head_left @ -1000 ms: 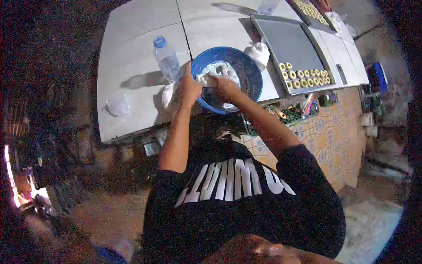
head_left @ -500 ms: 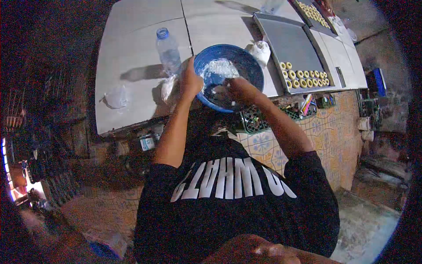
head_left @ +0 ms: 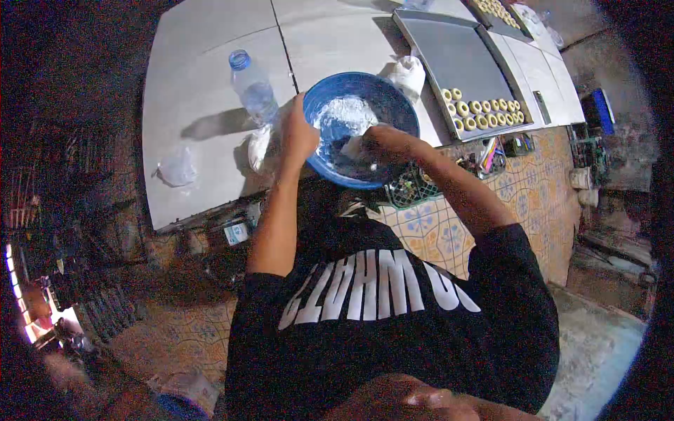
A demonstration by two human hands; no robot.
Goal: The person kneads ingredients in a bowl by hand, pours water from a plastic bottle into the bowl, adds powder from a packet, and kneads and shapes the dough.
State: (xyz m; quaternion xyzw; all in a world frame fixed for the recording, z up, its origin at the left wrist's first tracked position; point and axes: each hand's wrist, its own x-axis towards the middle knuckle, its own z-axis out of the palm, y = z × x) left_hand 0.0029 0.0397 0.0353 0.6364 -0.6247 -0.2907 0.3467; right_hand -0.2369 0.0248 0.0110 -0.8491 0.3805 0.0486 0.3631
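A blue basin [head_left: 321, 172] is tilted at the front edge of the white table, with white powder [head_left: 347, 112] heaped inside and a darker wet patch below it. My left hand [head_left: 300, 139] is closed around the basin's left rim. Down in the basin, my right hand [head_left: 386, 144] has its fingers curled over a pale, flat-looking piece [head_left: 353, 147] whose kind I cannot make out. A clear plastic bottle [head_left: 254, 91] without a cap stands beyond my left hand. Beside that wrist sits a small white bag [head_left: 258, 149], and another white bag [head_left: 407, 76] lies against the basin's far right side.
Right of the basin, a metal tray [head_left: 449, 56] holds rows of small ring-shaped dough pieces [head_left: 484, 116]. A second tray [head_left: 502, 21] lies farther back. A crumpled clear bag [head_left: 177, 168] rests on the left. Dark crates [head_left: 407, 191] stand under the table edge.
The view has shifted slightly, so the bottle and trays appear farther left. My right hand has moved a little within the basin, while the left keeps its hold on the rim.
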